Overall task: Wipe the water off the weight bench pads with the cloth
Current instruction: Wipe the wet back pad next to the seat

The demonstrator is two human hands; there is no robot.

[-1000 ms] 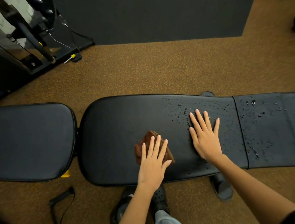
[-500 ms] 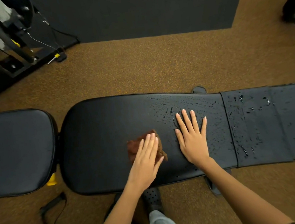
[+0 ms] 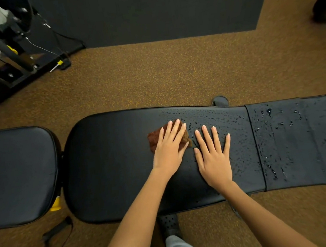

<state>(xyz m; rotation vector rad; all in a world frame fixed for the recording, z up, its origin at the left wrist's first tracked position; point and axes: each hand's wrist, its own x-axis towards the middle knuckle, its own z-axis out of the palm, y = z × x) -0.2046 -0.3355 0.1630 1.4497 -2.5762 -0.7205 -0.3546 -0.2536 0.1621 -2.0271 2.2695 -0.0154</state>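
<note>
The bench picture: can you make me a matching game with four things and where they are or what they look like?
Things:
1. cloth
2. right hand
3. seat pad
4. yellow knob

Descriptions:
A. flat on the wet back pad, holding nothing
B. far left, no drops on it
C. brown, under the left hand
D. in the gap between the two pads

Pairs: 1-C, 2-A, 3-B, 4-D
</note>
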